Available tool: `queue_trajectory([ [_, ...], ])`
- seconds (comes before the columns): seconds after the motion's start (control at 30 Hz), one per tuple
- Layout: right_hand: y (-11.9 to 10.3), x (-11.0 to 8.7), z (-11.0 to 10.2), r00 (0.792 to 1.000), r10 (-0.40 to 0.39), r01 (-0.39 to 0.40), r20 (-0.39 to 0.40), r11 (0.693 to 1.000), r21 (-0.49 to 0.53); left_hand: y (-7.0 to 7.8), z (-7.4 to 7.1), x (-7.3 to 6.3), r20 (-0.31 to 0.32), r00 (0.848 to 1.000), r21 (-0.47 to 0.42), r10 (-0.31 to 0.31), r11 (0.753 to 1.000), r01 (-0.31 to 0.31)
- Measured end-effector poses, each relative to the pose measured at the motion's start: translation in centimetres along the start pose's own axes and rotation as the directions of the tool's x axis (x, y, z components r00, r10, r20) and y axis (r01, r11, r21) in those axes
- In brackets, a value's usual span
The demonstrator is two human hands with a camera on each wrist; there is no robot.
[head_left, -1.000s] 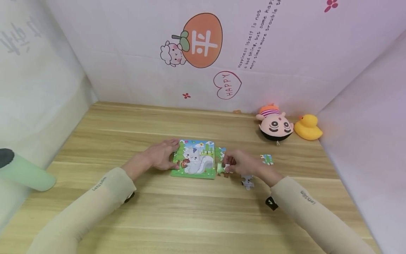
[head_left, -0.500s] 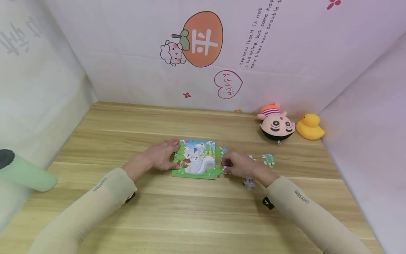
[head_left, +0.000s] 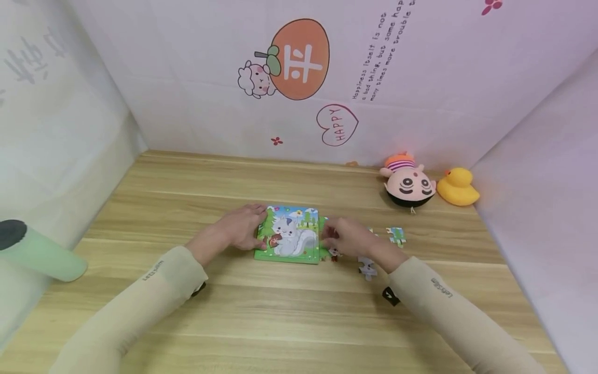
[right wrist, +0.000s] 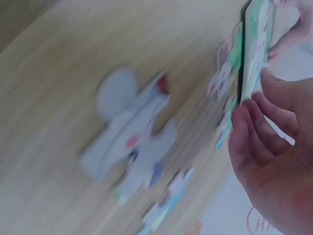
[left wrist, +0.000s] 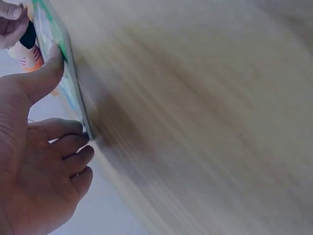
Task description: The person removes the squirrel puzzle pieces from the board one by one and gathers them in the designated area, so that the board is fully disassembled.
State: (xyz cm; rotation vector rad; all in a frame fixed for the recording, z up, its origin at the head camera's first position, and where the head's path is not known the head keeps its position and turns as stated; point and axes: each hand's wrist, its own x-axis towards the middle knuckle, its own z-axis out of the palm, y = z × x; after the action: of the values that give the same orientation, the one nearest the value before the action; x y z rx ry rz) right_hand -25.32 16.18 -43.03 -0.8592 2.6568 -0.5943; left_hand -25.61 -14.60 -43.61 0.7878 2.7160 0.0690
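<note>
A flat square jigsaw board [head_left: 291, 241] with a grey-white squirrel picture lies on the wooden table. My left hand [head_left: 235, 228] holds its left side, the thumb [left wrist: 51, 63] over the top face and the other fingers at the edge. At the opposite side, my right hand [head_left: 348, 236] pinches the right edge between thumb and fingers, as the right wrist view shows. Loose jigsaw pieces [head_left: 333, 254] lie close beside that edge, partly hidden under the right hand. Farther right are a grey piece [head_left: 368, 267] and a blue-green piece [head_left: 397, 236].
A plush doll [head_left: 407, 182] and a yellow rubber duck [head_left: 459, 187] sit at the back right. A pale green bottle [head_left: 51, 254] lies at the left. Printed white sheets [head_left: 201, 98] stand around the table [head_left: 280, 322].
My right hand has shifted slightly left and back, from over the loose pieces to the board's right edge. The left hand keeps its place on the board.
</note>
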Motion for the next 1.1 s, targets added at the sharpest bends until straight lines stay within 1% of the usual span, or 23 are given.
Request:
queue_trajectory([
  [0.1, -1.0, 0.3, 0.6, 0.996, -0.042, 0.036, -0.074, 0.996, -0.084, 0.1, -0.1, 0.1, 0.018, 1.000, 0.032, 0.004, 0.999, -0.004],
  [0.17, -1.6, 0.5, 1.2, 0.993, -0.069, 0.055, -0.096, 0.988, -0.144, 0.1, -0.2, 0.0, 0.024, 1.000, 0.045, 0.011, 0.999, -0.012],
  [0.23, -2.1, 0.7, 1.8, 0.991, -0.093, 0.074, -0.093, 0.980, -0.184, 0.0, -0.2, -0.1, 0.025, 1.000, 0.048, 0.019, 0.999, -0.021],
  [0.3, -2.5, 0.8, 2.3, 0.993, -0.090, 0.074, -0.073, 0.976, -0.203, 0.0, -0.2, -0.2, 0.014, 0.999, 0.039, 0.029, 0.999, -0.030],
  [0.37, -2.8, 0.9, 2.7, 0.996, -0.080, 0.068, -0.046, 0.975, -0.211, 0.2, -0.3, -0.2, 0.003, 0.999, 0.008, 0.034, 0.999, -0.034],
  [0.5, -3.1, 1.1, 3.1, 0.999, -0.042, 0.041, -0.001, 0.973, -0.227, 1.3, -0.5, 0.3, -0.031, 0.995, -0.030, 0.091, 0.995, -0.092],
  [0.6, -3.3, 1.3, 3.3, 1.000, -0.026, 0.026, 0.004, 0.970, -0.242, 2.1, -0.5, 0.9, -0.035, 0.989, -0.012, 0.145, 0.989, -0.145],
  [0.67, -3.4, 1.4, 3.3, 1.000, -0.026, 0.025, -0.003, 0.970, -0.240, 2.4, -0.4, 1.2, -0.024, 0.987, -0.005, 0.162, 0.987, -0.162],
  [0.73, -3.5, 1.5, 3.3, 1.000, -0.028, 0.026, -0.008, 0.972, -0.235, 2.5, -0.1, 1.5, -0.012, 0.986, -0.007, 0.168, 0.986, -0.168],
  [0.87, -3.7, 1.5, 3.3, 0.999, -0.033, 0.028, -0.018, 0.974, -0.226, 2.5, 0.4, 1.8, 0.007, 0.987, -0.027, 0.160, 0.987, -0.160],
  [1.1, -3.7, 1.4, 3.0, 0.999, -0.016, 0.009, -0.033, 0.979, -0.202, 2.7, 0.8, 2.1, 0.004, 0.990, -0.055, 0.142, 0.988, -0.142],
])
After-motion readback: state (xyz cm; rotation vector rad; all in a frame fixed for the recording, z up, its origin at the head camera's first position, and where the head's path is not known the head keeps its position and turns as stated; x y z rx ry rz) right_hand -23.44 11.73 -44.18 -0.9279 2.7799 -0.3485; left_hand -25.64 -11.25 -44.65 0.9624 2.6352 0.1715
